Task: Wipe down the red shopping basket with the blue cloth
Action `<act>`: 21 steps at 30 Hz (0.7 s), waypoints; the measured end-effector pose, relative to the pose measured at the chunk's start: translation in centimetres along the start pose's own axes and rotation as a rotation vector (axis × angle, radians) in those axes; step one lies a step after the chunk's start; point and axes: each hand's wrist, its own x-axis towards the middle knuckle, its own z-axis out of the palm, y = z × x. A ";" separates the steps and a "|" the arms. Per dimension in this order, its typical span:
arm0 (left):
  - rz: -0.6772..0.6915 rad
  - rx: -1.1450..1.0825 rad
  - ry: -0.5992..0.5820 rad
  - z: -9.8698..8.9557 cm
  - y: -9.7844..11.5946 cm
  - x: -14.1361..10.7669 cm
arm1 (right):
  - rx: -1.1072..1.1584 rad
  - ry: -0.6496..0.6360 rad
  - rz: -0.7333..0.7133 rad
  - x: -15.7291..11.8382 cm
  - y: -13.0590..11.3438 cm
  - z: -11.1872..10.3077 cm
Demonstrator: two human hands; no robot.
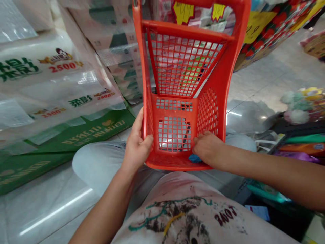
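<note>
A red plastic shopping basket (233, 44) with grid walls stands tilted before me, between my knees. My left hand (137, 145) is closed on its left side rim, thumb on the inner side and fingers outside. Inside the basket, near the right front corner, is my right hand (208, 149), its fingers curled down. A small blue cloth-like piece (194, 158) shows just under these fingers, and the hand seems closed on it. Most of that piece is hidden. The basket's raised handle part (188, 28) crosses its far end.
Large white packs of tissue (50, 81) are stacked at the left on a green carton (101, 128). Boxed goods with yellow price tags (184, 13) stand behind the basket. A display with red prints (274, 27) is at the far right; plush toys (302, 105) lie nearer.
</note>
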 end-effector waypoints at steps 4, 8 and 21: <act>0.003 -0.032 -0.067 -0.5 -0.1 1.2 | -0.044 0.051 0.092 0.2 2.0 -1.0; 0.046 0.016 -0.117 -0.6 -0.4 2.5 | -0.055 0.110 0.206 -0.4 3.4 -1.9; 0.132 0.279 -0.037 -0.5 1.4 6.1 | 0.044 0.206 0.179 -1.3 5.7 -1.0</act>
